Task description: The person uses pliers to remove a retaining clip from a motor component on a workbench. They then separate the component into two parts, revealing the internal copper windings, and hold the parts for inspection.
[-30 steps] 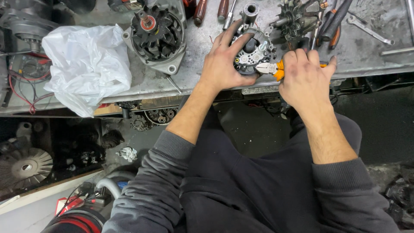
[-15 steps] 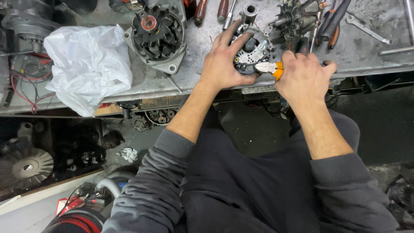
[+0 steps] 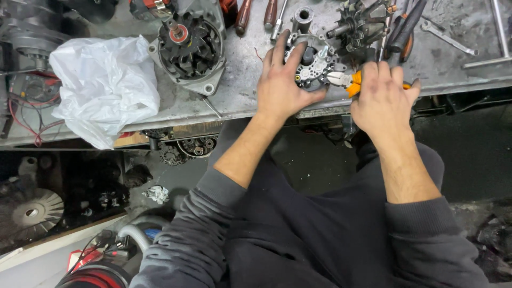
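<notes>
My left hand (image 3: 281,85) lies over a round alternator end plate (image 3: 314,66) at the front edge of the grey metal workbench (image 3: 240,101), fingers spread around its left rim and thumb under it. My right hand (image 3: 383,98) is closed around the orange handles of a pair of pliers (image 3: 349,81), whose metal jaws point left into the end plate. The handles are mostly hidden under my fingers.
An alternator housing (image 3: 189,50) sits left of my hands, with a crumpled white plastic bag (image 3: 104,88) further left. A claw-pole rotor (image 3: 357,26), screwdrivers (image 3: 405,29), a wrench (image 3: 448,40) and a socket (image 3: 303,16) lie behind. Fan parts and cables fill the floor at lower left.
Both hands stay at the end plate. My right hand has shifted slightly, keeping the pliers' jaws at the plate's right side.
</notes>
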